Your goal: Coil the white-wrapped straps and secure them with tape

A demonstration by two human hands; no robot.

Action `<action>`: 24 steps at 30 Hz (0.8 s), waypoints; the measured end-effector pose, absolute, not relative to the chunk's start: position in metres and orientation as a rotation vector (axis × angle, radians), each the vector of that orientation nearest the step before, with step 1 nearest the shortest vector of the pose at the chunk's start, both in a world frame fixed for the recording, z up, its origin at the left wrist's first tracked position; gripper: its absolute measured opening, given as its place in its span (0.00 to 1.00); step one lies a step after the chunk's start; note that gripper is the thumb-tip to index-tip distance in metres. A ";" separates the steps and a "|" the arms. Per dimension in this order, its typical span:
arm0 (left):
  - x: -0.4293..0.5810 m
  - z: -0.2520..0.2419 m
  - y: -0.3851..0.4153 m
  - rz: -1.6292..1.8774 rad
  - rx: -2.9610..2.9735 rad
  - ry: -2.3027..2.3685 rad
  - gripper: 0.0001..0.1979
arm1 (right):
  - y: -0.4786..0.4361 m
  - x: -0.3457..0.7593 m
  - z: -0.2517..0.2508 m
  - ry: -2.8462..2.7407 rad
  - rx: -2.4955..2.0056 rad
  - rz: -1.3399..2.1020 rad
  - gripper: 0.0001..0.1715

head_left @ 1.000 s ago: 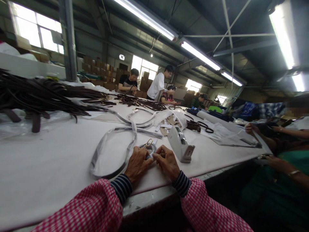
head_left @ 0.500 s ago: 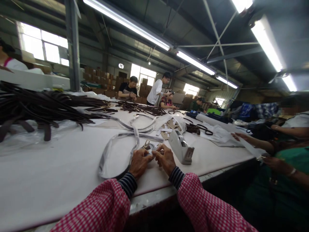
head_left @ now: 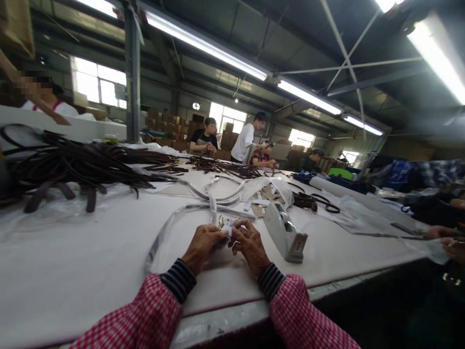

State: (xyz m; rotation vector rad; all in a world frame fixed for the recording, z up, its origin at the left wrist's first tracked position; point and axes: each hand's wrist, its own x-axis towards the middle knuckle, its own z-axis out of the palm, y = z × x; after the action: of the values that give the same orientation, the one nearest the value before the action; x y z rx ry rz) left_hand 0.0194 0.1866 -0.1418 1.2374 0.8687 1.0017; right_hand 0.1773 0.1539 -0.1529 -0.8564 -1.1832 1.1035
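My left hand (head_left: 203, 246) pinches the bunched plastic-wrapped end of a dark strap (head_left: 159, 237), thumb and fingers closed on it. Opposite it, my right hand (head_left: 251, 246) has its thumb and forefinger closed on the same whitish wrapping (head_left: 227, 228). A brass-coloured metal clasp or ring (head_left: 221, 220) sticks up just beyond the fingertips. The wrapped strap loops over the table to the left and away from me. Just right of my right hand stands a grey tape dispenser (head_left: 286, 237). The fingers hide most of the held end.
Many dark brown straps (head_left: 90, 162) lie heaped at the left. Behind the dispenser sits a plastic bag (head_left: 271, 194) of cardboard tags, with dark straps (head_left: 308, 198) beside it. Plastic sheets (head_left: 359, 218) lie at right, where a co-worker's hands (head_left: 448, 242) work. Other people stand across the table.
The view has swung right-to-left, so the scene sits further right now. Both hands stay together at the wrapped end. The right fingers have shifted slightly; the co-worker at right has moved towards the frame's edge.
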 end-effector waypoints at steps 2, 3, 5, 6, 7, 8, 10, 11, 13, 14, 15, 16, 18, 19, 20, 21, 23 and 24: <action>0.016 -0.138 0.186 0.971 1.213 0.864 0.19 | 0.155 0.178 -0.152 -1.193 -0.834 1.144 0.25; 0.015 -0.137 0.186 0.958 1.204 0.864 0.19 | 0.156 0.179 -0.151 -1.204 -0.829 1.156 0.25; 0.011 -0.134 0.185 0.938 1.188 0.864 0.19 | 0.159 0.181 -0.151 -1.243 -0.822 1.163 0.24; 0.009 -0.133 0.185 0.928 1.182 0.866 0.19 | 0.161 0.182 -0.151 -1.267 -0.824 1.154 0.24; 0.008 -0.132 0.186 0.919 1.177 0.869 0.20 | 0.164 0.184 -0.151 -1.291 -0.834 1.133 0.23; 0.007 -0.132 0.186 0.910 1.175 0.870 0.20 | 0.165 0.187 -0.152 -1.312 -0.859 1.088 0.21; 0.006 -0.132 0.187 0.905 1.175 0.868 0.21 | 0.167 0.194 -0.155 -1.355 -0.957 0.879 0.18; 0.006 -0.133 0.187 0.910 1.178 0.869 0.21 | 0.167 0.198 -0.155 -1.394 -1.016 0.707 0.15; 0.009 -0.134 0.187 0.926 1.208 0.886 0.20 | 0.163 0.205 -0.153 -1.538 -1.083 0.284 0.09; 0.011 -0.135 0.186 0.934 1.227 0.901 0.20 | 0.160 0.208 -0.151 -1.638 -1.078 0.067 0.08; 0.013 -0.135 0.185 0.938 1.250 0.920 0.19 | 0.158 0.210 -0.148 -1.751 -1.053 -0.126 0.09; 0.015 -0.134 0.183 0.943 1.282 0.936 0.18 | 0.156 0.211 -0.144 -1.869 -1.016 -0.285 0.12; 0.018 -0.133 0.181 0.961 1.387 0.942 0.15 | 0.154 0.211 -0.139 -2.083 -0.938 -0.504 0.18; 0.018 -0.132 0.180 0.965 1.471 0.943 0.14 | 0.154 0.213 -0.139 -2.165 -0.901 -0.577 0.20; 0.018 -0.133 0.180 0.957 1.583 0.953 0.13 | 0.156 0.215 -0.142 -2.221 -0.868 -0.635 0.23; 0.017 -0.134 0.180 0.948 1.712 0.977 0.13 | 0.158 0.218 -0.147 -2.250 -0.832 -0.687 0.26; 0.016 -0.141 0.183 0.906 1.977 1.082 0.14 | 0.166 0.228 -0.165 -2.220 -0.768 -0.799 0.33; 0.017 -0.146 0.186 0.888 2.106 1.146 0.15 | 0.171 0.233 -0.177 -2.188 -0.709 -0.851 0.35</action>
State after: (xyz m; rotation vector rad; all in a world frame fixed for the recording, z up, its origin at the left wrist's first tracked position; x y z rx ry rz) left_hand 0.0167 0.1857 -0.1460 2.1055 1.1456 0.8884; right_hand 0.2334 0.1715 -0.1769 -0.7093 -2.1879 -0.8512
